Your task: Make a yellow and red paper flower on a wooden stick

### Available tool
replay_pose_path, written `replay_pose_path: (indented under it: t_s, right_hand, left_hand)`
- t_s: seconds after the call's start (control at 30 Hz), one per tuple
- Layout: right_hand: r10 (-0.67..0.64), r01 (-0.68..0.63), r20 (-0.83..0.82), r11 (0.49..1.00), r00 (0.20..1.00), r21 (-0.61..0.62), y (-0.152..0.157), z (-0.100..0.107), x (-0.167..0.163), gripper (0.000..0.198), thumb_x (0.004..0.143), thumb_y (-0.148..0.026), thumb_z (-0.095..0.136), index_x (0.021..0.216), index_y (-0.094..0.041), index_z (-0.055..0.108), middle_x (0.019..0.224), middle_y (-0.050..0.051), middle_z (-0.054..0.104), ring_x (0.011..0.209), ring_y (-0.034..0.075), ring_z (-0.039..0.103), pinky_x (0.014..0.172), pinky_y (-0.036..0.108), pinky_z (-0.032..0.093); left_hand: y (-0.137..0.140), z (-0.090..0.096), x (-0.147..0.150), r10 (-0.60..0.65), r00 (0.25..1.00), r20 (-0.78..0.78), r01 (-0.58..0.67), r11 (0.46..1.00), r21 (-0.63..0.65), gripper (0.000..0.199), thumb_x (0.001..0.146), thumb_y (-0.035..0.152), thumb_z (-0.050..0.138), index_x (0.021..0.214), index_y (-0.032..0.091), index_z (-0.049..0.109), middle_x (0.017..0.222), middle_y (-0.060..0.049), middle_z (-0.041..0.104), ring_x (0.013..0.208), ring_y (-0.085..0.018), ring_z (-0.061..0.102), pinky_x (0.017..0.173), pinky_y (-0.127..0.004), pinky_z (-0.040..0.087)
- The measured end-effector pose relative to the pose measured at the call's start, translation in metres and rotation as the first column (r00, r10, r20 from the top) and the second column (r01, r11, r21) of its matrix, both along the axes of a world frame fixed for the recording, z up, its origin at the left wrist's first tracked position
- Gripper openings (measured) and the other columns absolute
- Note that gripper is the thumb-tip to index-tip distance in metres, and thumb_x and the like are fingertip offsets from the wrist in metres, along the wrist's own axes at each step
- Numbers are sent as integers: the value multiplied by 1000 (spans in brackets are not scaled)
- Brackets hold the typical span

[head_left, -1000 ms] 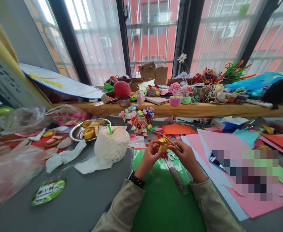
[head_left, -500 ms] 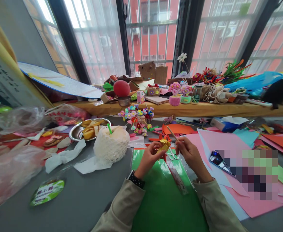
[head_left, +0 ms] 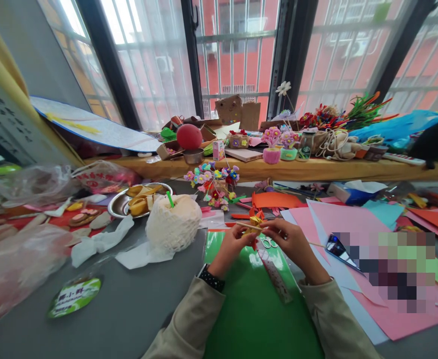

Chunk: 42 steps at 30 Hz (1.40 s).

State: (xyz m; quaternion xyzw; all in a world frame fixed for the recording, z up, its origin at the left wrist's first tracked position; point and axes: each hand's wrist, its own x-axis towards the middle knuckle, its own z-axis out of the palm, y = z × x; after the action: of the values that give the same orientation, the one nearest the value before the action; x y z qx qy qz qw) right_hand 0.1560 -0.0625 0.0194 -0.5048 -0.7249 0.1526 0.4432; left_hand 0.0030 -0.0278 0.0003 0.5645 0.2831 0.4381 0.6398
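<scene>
My left hand (head_left: 234, 247) is closed on a golden-yellow folded paper piece (head_left: 255, 221), whose petal-like points show above the fingers. A thin wooden stick (head_left: 249, 227) lies across that piece, pinched in my right hand (head_left: 288, 242). The stick's far part sticks out behind the right hand toward the phone. Both hands are close together above a glossy green sheet (head_left: 256, 314). Under them lie white-handled scissors (head_left: 269, 243) and a clear patterned ruler (head_left: 275, 276). Orange-red paper (head_left: 277, 200) lies just beyond.
Left of the hands stands a coconut in white netting (head_left: 173, 222) with a green straw, beside a metal bowl (head_left: 116, 207) of banana peels. Pink paper (head_left: 387, 314) and a phone (head_left: 342, 252) lie at right. Small craft flowers (head_left: 215, 182) stand ahead, before a crowded windowsill (head_left: 159, 169).
My right hand has moved left to meet the left hand. The stick has swung from upright-tilted to nearly level, across the yellow paper piece.
</scene>
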Motion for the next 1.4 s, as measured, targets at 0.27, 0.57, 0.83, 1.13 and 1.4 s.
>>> replay_pose_path:
  t_s: [0.27, 0.57, 0.83, 1.13, 1.4]
  right_hand:
    - [3, -8, -48, 996, 999, -88, 0, 0, 0, 20, 72, -35, 50, 78, -18, 59, 67, 1, 60, 55, 11, 51, 49, 21, 39]
    - [-60, 60, 73, 998, 995, 2, 1, -5, -5, 18, 75, -33, 46, 75, -17, 57, 65, 1, 56, 54, 11, 50, 49, 20, 38]
    - [-159, 120, 218, 976, 963, 180, 3, -12, -12, 17, 77, -28, 43, 73, -19, 57, 74, 3, 53, 63, 12, 51, 55, 20, 39]
    - [-170, 117, 240, 968, 956, 221, 4, -15, -16, 17, 77, -27, 43, 67, -19, 54, 78, 4, 47, 66, 12, 49, 57, 23, 41]
    - [-217, 159, 224, 955, 950, 248, 4, -19, -17, 16, 76, -27, 45, 69, -18, 57, 77, 4, 43, 66, 12, 48, 56, 23, 41]
  left_hand:
    - [3, -3, -2, -54, 994, -93, 56, 998, 25, 32, 61, 32, 60, 84, 11, 55, 68, -3, 57, 54, -9, 51, 50, -21, 39]
    - [0, 1, -2, -58, 986, -156, 53, 998, -36, 32, 62, 36, 59, 84, 12, 60, 66, -2, 56, 56, -9, 51, 51, -20, 39]
    - [0, -1, -3, -43, 991, -123, 28, 993, -117, 34, 61, 38, 58, 83, 12, 62, 61, -2, 58, 59, -10, 52, 58, -21, 41]
    - [-1, 0, -3, 11, 993, -117, -26, 991, -133, 33, 59, 41, 59, 72, 11, 64, 56, -1, 58, 52, -10, 50, 53, -21, 39]
    - [-1, 0, -4, -22, 996, -83, 3, 976, -219, 34, 58, 40, 61, 77, 12, 63, 58, -1, 58, 53, -9, 52, 57, -23, 40]
